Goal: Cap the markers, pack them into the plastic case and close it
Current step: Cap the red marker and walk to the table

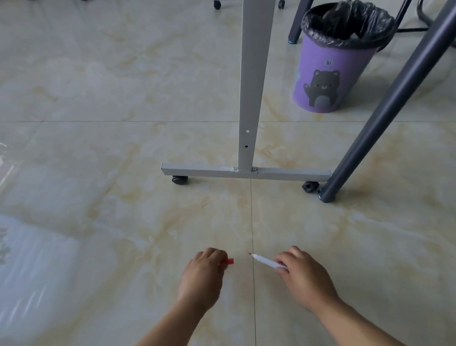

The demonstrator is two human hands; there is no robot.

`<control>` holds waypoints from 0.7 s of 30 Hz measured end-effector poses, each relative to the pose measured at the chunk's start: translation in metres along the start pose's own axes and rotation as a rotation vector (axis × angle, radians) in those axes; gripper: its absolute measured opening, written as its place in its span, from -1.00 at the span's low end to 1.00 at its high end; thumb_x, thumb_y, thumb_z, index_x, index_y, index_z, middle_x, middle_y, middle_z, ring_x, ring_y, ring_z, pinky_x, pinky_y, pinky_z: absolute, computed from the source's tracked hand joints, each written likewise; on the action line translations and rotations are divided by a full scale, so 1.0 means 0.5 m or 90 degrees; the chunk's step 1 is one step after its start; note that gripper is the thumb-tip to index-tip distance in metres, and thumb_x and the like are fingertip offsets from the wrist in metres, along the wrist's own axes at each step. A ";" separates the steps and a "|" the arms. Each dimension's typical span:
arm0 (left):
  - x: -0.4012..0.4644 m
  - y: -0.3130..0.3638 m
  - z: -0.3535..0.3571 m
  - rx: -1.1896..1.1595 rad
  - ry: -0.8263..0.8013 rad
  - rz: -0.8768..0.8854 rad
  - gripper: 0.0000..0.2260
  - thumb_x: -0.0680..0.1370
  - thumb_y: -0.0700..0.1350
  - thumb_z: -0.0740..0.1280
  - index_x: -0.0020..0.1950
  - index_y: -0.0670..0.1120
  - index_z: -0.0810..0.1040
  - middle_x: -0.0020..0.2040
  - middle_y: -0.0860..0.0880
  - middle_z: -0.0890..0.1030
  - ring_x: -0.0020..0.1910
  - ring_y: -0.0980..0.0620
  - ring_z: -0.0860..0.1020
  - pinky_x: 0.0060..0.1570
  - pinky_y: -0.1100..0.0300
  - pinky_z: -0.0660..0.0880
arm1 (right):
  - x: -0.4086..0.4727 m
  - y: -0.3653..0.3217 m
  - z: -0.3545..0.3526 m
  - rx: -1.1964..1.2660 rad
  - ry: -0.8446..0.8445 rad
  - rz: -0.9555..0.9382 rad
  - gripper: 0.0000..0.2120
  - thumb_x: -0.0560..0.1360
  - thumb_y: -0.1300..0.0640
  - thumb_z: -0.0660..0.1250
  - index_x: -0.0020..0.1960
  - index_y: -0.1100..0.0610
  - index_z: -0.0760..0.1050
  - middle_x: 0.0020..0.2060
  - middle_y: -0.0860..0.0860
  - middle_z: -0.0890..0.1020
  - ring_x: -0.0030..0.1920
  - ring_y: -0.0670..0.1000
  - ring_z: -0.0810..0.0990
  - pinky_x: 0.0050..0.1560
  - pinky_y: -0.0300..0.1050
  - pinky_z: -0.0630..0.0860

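My left hand [202, 276] is closed around a red marker cap [227, 261], whose open end sticks out to the right past my fingers. My right hand [304, 276] grips a white marker [264, 261] by its rear half. The marker's red tip points left toward the cap, with a small gap between tip and cap. Both hands hover low over the tiled floor. No plastic case is in view.
A white wheeled stand [245, 172] rises just beyond my hands, its base bar lying across the floor. A grey table leg [391, 108] slants down on the right. A purple bin [335, 71] with a black liner stands at the back right.
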State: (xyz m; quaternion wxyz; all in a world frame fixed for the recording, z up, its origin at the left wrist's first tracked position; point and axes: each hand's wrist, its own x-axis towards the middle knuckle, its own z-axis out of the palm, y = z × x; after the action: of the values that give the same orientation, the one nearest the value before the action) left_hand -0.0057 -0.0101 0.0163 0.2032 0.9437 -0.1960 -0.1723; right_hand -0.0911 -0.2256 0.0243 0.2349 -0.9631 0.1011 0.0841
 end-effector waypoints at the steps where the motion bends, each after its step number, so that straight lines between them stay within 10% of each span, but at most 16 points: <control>1: -0.010 0.014 -0.019 -0.016 0.011 0.001 -0.83 0.59 0.00 0.17 0.11 0.07 0.50 0.11 0.12 0.55 0.04 0.06 0.47 -0.01 0.21 0.42 | -0.010 -0.013 -0.024 0.017 0.006 -0.006 -0.95 0.49 0.07 0.33 -0.09 0.04 0.52 -0.15 -0.05 0.49 -0.20 0.04 0.50 -0.32 -0.02 0.45; 21: -0.207 0.360 -0.505 -0.003 0.039 0.137 -0.85 0.58 -0.01 0.20 0.10 0.08 0.50 0.08 0.17 0.56 0.01 0.03 0.49 -0.09 0.21 0.43 | -0.220 -0.250 -0.559 0.026 0.024 -0.046 -0.93 0.46 0.09 0.39 -0.11 -0.02 0.51 -0.18 -0.10 0.49 -0.23 -0.05 0.47 -0.37 -0.15 0.42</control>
State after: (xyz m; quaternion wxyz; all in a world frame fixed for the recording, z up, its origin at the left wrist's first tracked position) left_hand -0.0469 -0.0361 0.3395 0.2284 0.9215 -0.2896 -0.1214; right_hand -0.1361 -0.2313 0.3464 0.2553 -0.9625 0.0726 0.0557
